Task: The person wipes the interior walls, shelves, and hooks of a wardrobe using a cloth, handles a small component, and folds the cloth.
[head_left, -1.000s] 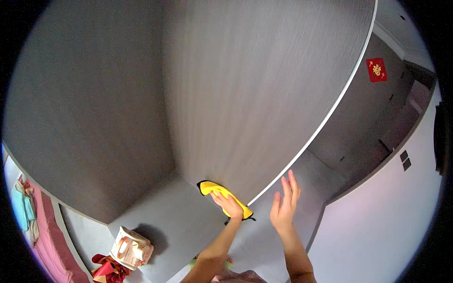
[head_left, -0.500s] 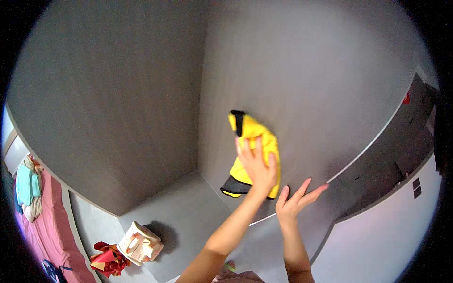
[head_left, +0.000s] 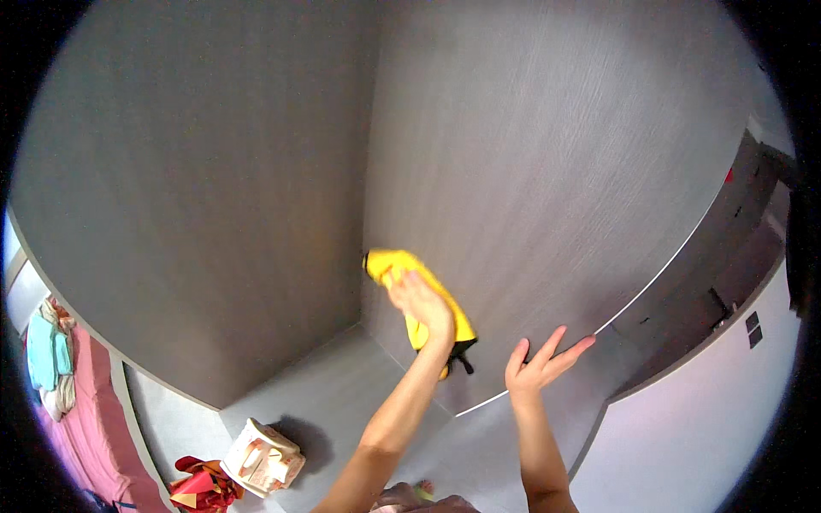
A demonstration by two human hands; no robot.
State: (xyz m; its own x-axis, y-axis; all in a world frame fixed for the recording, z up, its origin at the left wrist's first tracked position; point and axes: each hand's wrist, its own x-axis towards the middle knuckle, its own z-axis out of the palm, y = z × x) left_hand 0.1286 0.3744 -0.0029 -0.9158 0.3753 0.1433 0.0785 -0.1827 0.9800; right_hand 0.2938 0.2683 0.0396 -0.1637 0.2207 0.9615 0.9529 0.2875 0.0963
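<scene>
In the head view there are two hands and one yellow cloth (head_left: 455,320) on a gray panel (head_left: 530,171). Near the middle, toward 6 o'clock, the left hand (head_left: 425,303) lies over the cloth; I can't tell if its grip pinches. Between 4 and 5, the right hand (head_left: 532,373) has fingers spread apart. The cloth has slid toward 8 o'clock since half a second ago

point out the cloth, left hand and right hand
Cloth (head_left: 393,261): head view, its yellow upper part.
Left hand (head_left: 425,305): head view, back of the hand.
Right hand (head_left: 529,376): head view, back of the hand.
</scene>
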